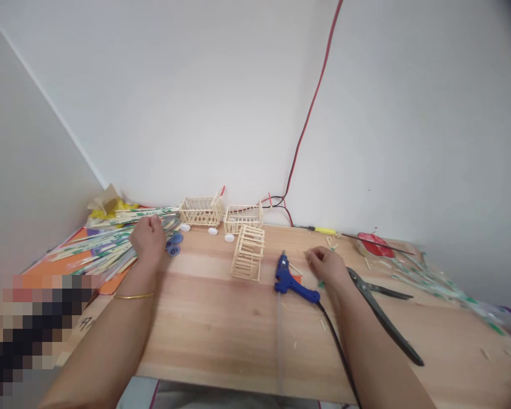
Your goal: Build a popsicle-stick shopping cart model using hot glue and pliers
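Note:
My left hand is closed in a fist over packaged chopsticks at the left; whatever it may hold is hidden. Blue bottle caps lie just right of it. My right hand hovers low over the table with its fingertips pinched together; anything between them is too small to make out. Left of it lies a blue hot glue gun, with a clear glue stick out of its back. Large metal snips rest right of this hand. Between both hands stands a small stick frame, apart from either.
Two stick carts with white wheels stand near the wall. A yellow-handled tool and a red packet are at the back right, with more wrapped sticks beyond. A black cord runs off the front edge. Stick scraps are scattered about.

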Motion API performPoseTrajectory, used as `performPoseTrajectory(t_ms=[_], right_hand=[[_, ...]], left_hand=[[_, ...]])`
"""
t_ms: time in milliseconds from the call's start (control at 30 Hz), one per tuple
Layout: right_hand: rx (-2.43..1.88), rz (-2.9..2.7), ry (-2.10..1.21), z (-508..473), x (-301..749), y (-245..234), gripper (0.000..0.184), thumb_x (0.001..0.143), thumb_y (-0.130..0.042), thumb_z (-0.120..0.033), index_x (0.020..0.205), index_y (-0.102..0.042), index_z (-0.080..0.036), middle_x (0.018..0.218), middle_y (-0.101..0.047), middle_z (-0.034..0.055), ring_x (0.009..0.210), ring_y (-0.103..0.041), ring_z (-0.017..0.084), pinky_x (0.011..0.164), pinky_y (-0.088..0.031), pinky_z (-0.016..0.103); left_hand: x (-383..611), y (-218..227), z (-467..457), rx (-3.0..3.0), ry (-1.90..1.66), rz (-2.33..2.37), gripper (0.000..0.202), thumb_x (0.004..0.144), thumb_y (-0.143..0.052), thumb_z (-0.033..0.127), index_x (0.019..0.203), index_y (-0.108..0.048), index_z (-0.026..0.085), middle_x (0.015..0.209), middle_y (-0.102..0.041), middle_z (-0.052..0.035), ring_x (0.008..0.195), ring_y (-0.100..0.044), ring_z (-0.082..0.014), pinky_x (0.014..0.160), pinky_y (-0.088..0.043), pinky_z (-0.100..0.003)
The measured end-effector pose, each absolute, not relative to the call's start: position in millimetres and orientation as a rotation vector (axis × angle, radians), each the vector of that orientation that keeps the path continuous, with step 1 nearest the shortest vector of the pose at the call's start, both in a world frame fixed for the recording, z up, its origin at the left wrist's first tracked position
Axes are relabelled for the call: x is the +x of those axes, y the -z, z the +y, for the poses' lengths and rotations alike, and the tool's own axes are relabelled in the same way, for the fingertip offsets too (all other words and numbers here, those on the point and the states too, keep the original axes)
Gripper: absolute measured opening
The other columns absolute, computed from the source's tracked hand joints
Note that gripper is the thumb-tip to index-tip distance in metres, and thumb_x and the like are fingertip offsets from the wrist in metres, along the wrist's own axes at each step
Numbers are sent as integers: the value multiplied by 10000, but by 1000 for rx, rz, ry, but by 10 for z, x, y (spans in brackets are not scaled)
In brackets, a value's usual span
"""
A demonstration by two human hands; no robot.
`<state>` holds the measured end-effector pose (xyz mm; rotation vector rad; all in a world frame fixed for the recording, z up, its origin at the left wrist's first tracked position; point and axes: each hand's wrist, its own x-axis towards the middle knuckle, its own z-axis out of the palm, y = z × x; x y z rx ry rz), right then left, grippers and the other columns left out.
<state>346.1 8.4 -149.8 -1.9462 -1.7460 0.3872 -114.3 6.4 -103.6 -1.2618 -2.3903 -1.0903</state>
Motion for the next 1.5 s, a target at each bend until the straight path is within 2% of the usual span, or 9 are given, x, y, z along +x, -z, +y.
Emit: performPoseTrajectory(t_ms=[167,267,400,500,567,767,1033,1333,1500], right_hand=[[-1947,-1746,-363,84,3436,1479,283,801,-475,-397,761,-658,-186,695,-682,39,665,-600,169,593,-383,249],[-1956,-1754,-359,83,3432,1479,267,801,-481,-389,753,-654,-191,689,-676,33,655,-593,165,585,-373,248],[-1966,-1773,-363,77,3438,1488,274,796,-484,-417,738,-634,-195,667,-660,26,639,-578,169,573,-357,254],[-1974,-1790,-385,72,3445,1478,296,796,-470,-438,713,-619,-196,647,-652,25,619,-571,169,562,-352,256],[-1980,-1805,-401,69,3444,1458,306,793,-467,-452,715,-618,-198,657,-657,27,624,-576,171,564,-357,257],[-2018,-1835,-409,43,3403,1368,314,772,-475,-472,704,-611,-198,661,-664,40,649,-599,193,573,-372,267],[-2039,-1857,-411,25,3381,1335,287,755,-505,-455,712,-631,-201,652,-669,34,632,-603,190,566,-381,264],[-2067,-1874,-399,40,3399,1394,294,766,-501,-471,756,-634,-209,680,-674,28,663,-615,193,573,-381,266],[-2029,-1884,-389,44,3413,1411,289,767,-501,-469,719,-615,-207,665,-669,28,648,-609,186,563,-378,261]], left_hand=[[-970,987,56,-1262,1343,-2267,412,925,-278,366,582,-442,209,549,-479,-27,566,-476,-204,564,-312,-319],[-810,851,55,-1321,1496,-2152,472,943,-247,402,573,-462,205,535,-484,-14,565,-500,-188,571,-336,-312],[-682,705,177,-1406,1545,-1989,369,904,-364,370,630,-542,199,684,-582,-38,792,-566,-210,774,-398,-343],[-741,791,283,-1306,1574,-1964,185,851,-434,284,797,-582,188,880,-619,-72,964,-531,-234,911,-361,-381],[-842,933,317,-1246,1551,-2019,147,816,-466,262,857,-580,179,946,-610,-96,1003,-509,-258,940,-341,-415],[-1112,1241,345,-1144,1462,-2259,180,817,-408,230,839,-578,175,892,-618,-102,928,-536,-256,871,-395,-400],[-1099,1256,329,-1219,1321,-2413,173,789,-476,260,831,-628,189,927,-649,-103,974,-555,-273,876,-402,-405],[-1192,1279,356,-1217,1373,-2404,232,821,-426,296,799,-619,168,863,-665,-76,858,-588,-209,803,-443,-327],[-1300,1318,409,-1161,1354,-2449,301,851,-374,304,810,-622,139,816,-656,-75,808,-595,-208,765,-462,-331]])
